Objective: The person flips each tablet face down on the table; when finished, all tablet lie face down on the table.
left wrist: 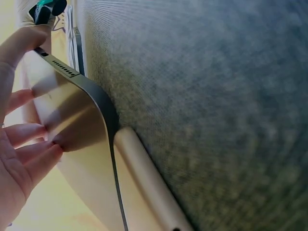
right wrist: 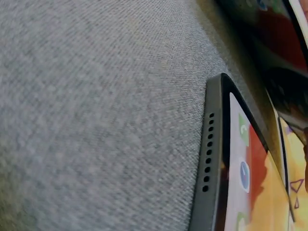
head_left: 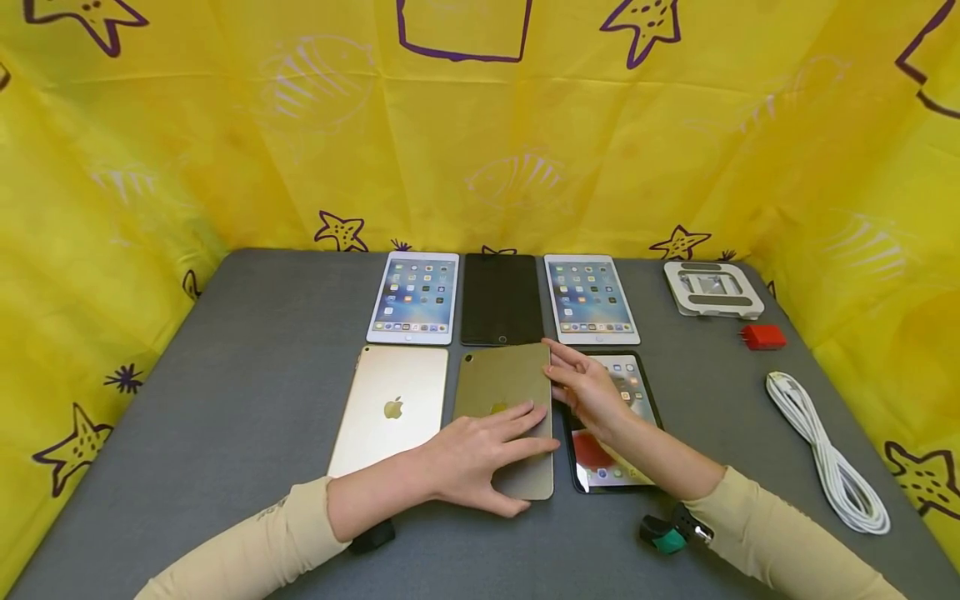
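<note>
A grey-gold tablet point(head_left: 510, 372) lies back up in the middle of the front row, its right side raised above the table. My left hand point(head_left: 487, 454) rests spread fingers on its back, with the thumb at the bottom edge beside the port, as the left wrist view shows. At the upper right edge, my right hand point(head_left: 588, 392) holds the same tablet between its fingers. Left of it lies a gold tablet point(head_left: 397, 383), back up. On the right a black-framed tablet point(head_left: 633, 383) with a lit screen sits partly beneath my right hand and forearm.
Behind stand in a row a white tablet point(head_left: 416, 292), a dark-screened tablet point(head_left: 501, 292) and another white tablet point(head_left: 588, 292). On the right are a folded stand point(head_left: 712, 289), a red charger plug point(head_left: 763, 337) and a coiled white cable point(head_left: 828, 458). Yellow cloth point(head_left: 480, 125) encloses the grey table.
</note>
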Demonstrator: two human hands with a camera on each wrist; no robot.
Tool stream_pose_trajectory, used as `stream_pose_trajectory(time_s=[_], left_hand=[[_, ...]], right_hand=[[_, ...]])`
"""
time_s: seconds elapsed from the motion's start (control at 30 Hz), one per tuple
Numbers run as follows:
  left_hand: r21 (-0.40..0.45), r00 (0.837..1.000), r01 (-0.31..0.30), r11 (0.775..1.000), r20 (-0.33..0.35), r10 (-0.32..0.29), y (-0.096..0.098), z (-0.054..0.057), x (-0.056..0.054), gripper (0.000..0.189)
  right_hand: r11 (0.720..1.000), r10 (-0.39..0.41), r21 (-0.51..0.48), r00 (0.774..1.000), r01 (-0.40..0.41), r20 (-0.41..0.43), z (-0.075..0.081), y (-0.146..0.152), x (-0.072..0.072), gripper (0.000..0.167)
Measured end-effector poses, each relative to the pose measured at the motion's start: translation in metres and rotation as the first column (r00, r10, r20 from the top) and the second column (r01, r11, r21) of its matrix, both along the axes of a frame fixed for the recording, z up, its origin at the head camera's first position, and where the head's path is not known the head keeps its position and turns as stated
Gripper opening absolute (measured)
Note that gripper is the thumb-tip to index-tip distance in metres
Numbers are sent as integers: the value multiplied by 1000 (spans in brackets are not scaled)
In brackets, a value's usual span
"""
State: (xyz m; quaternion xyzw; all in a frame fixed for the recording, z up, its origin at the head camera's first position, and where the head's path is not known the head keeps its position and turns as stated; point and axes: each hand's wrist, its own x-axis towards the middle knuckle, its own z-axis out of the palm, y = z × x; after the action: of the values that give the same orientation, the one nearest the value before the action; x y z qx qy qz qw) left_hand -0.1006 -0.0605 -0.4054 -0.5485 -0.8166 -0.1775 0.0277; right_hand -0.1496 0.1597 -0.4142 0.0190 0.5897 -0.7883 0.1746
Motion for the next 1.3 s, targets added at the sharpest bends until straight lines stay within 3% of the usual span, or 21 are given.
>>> stream_pose_trajectory(time_s=[0.27,0.47,0.6,0.93,1.3], left_hand=[[-128,998,-39,991,48,45,-5,-2,0,75],[-184,986,-70,980,136,96,-14,-5,-4,82],[-210,973,-66,975,204,110,-18,-4,-6,85],[-249,952,-60,967,276,130,-21,-6,-8,81],[-267,947,-43,963,297,124,-20,-6,-10,81]], right_hand=[[980,-50,194,998,40,45,-6,-2,1,55],[955,-56,292,998,48,18,-7,-3,1,54],[938,-15,345,1000,15,-4,-4,-1,2,55],[924,73,376,997,-74,17,-1,1,2,55],[914,136,375,988,-155,77,4,-3,10,66]])
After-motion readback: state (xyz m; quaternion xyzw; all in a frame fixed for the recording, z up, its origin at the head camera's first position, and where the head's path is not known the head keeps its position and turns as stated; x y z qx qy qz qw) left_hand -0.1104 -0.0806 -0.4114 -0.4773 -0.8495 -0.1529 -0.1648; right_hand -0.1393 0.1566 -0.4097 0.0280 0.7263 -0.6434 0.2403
